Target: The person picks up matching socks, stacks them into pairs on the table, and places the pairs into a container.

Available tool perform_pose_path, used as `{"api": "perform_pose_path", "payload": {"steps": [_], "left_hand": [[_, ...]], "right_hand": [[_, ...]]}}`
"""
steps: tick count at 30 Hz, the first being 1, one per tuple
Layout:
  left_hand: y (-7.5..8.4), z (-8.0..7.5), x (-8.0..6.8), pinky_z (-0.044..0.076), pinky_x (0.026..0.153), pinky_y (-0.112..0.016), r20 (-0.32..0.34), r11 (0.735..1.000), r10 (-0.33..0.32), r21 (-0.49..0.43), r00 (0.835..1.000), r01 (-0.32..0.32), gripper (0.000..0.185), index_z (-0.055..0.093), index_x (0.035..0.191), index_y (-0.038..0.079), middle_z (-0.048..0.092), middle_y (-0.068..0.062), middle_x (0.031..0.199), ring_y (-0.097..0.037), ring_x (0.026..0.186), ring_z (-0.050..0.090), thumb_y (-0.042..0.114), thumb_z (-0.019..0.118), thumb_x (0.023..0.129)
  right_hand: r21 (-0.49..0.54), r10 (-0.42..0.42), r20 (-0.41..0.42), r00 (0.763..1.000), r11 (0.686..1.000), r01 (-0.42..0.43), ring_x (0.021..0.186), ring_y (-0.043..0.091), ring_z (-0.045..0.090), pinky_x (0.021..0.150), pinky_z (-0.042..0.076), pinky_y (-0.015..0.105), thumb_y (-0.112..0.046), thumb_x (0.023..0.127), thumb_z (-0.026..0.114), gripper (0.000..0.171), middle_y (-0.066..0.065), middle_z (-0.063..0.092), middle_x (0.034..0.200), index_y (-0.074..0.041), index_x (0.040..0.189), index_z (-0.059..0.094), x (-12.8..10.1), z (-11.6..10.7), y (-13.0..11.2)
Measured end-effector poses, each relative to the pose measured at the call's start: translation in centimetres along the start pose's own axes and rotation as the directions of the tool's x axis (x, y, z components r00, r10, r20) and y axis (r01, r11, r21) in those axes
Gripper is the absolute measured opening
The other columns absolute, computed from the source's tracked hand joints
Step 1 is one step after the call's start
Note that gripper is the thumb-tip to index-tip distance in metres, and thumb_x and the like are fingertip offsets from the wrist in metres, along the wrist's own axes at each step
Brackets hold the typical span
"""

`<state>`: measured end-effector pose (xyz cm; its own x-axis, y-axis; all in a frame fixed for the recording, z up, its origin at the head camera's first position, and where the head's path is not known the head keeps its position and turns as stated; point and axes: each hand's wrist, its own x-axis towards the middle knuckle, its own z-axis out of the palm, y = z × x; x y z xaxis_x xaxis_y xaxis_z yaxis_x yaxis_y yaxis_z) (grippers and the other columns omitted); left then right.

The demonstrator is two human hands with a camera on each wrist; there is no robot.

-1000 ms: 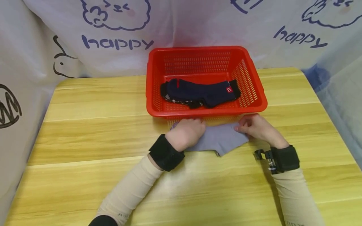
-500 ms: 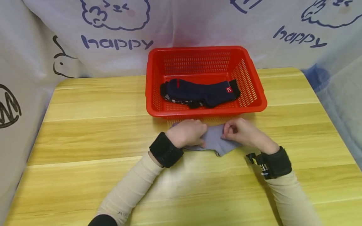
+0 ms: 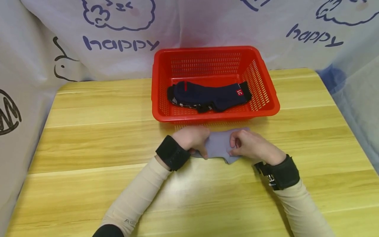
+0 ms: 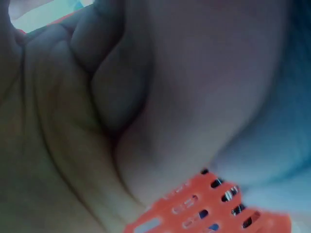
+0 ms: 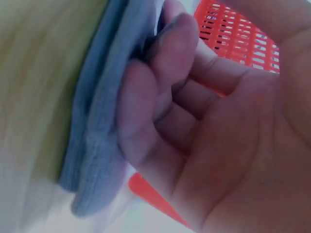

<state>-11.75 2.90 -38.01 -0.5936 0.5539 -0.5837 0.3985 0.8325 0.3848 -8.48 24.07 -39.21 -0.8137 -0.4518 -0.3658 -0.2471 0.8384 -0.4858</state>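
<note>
The grey sock (image 3: 219, 144) is laid flat on the desk (image 3: 88, 138) just in front of the red basket (image 3: 266, 108), partly hidden under both hands. Its left end is pinched by the left hand (image 3: 192, 140), its right end by the right hand's (image 3: 247, 146) curled fingers (image 5: 146, 111). The left wrist view is mostly blurred palm. Dark socks (image 3: 210, 96) are seen inside the basket.

The sock (image 3: 218, 144) between the hands is plain grey-blue. The basket (image 3: 267, 98) is bright red with a perforated grid. The socks (image 3: 208, 96) in it are navy with black cuffs and small red patches. The bench (image 3: 88, 131) is yellow wood with grain stripes. The backdrop (image 3: 192, 23) is white with blue doodles.
</note>
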Motion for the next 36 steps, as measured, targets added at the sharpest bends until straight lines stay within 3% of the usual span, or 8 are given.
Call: {"api": "perform_pose_path", "payload": {"steps": [6,14,19,23,27,36], "left_hand": [[-0.6,-0.2,0.0,0.04,0.047,-0.024,0.04,0.992,-0.073,-0.096,0.996,0.077,0.038,0.052,0.076,0.013,0.046,0.002,0.052,-0.011,0.043,0.048,0.028,0.086,0.074],[-0.9,-0.4,-0.3,0.038,0.045,-0.024,0.032,0.992,-0.082,-0.097,0.996,0.085,0.036,0.052,0.069,0.014,0.047,0.002,0.049,-0.011,0.042,0.047,0.026,0.085,0.076],[-1.0,-0.6,-0.7,0.035,0.044,-0.025,-0.059,0.999,-0.033,-0.038,0.998,0.031,0.041,0.049,0.059,0.015,0.043,0.003,0.05,-0.013,0.043,0.045,0.028,0.084,0.078],[-0.9,-0.5,-0.8,0.033,0.049,-0.024,-0.118,0.999,0.004,0.035,0.993,0.0,0.042,0.048,0.06,0.016,0.04,0.004,0.056,-0.013,0.052,0.043,0.03,0.084,0.077],[-0.7,-0.3,-0.6,0.031,0.055,-0.025,-0.136,0.997,0.016,0.083,0.991,-0.005,0.039,0.049,0.066,0.015,0.041,0.004,0.062,-0.014,0.062,0.041,0.03,0.084,0.077],[-0.6,-0.2,0.0,0.033,0.058,-0.026,-0.137,0.997,-0.015,0.075,0.991,0.026,0.036,0.056,0.075,0.014,0.044,0.003,0.069,-0.015,0.067,0.044,0.034,0.085,0.074]], "right_hand": [[-0.041,0.137,0.004,0.991,0.99,-0.137,0.066,0.015,0.048,0.061,0.033,0.027,-0.029,0.073,0.085,0.034,-0.002,0.049,0.067,-0.013,0.073,0.055,-0.4,-0.9,1.0],[-0.033,0.205,0.031,0.978,0.978,-0.204,0.069,0.017,0.048,0.063,0.034,0.028,-0.028,0.072,0.085,0.034,0.0,0.051,0.069,-0.011,0.073,0.055,-1.0,-2.1,3.1],[-0.018,0.152,-0.092,0.984,0.988,-0.154,0.067,0.017,0.049,0.063,0.034,0.029,-0.029,0.077,0.083,0.03,0.0,0.053,0.069,-0.012,0.075,0.058,-0.7,-2.0,2.9],[-0.021,0.047,-0.204,0.978,0.998,-0.053,0.064,0.015,0.047,0.061,0.033,0.028,-0.03,0.079,0.082,0.026,0.0,0.052,0.067,-0.013,0.076,0.062,0.1,-1.1,1.9],[-0.044,0.006,-0.195,0.981,0.999,-0.015,0.067,0.015,0.048,0.062,0.033,0.027,-0.028,0.078,0.083,0.028,0.001,0.054,0.071,-0.012,0.081,0.06,0.6,-0.1,1.2],[-0.084,0.092,-0.172,0.981,0.991,-0.108,0.074,0.02,0.053,0.065,0.037,0.028,-0.032,0.076,0.084,0.037,0.005,0.057,0.081,-0.008,0.088,0.058,0.5,0.0,1.3]]}}
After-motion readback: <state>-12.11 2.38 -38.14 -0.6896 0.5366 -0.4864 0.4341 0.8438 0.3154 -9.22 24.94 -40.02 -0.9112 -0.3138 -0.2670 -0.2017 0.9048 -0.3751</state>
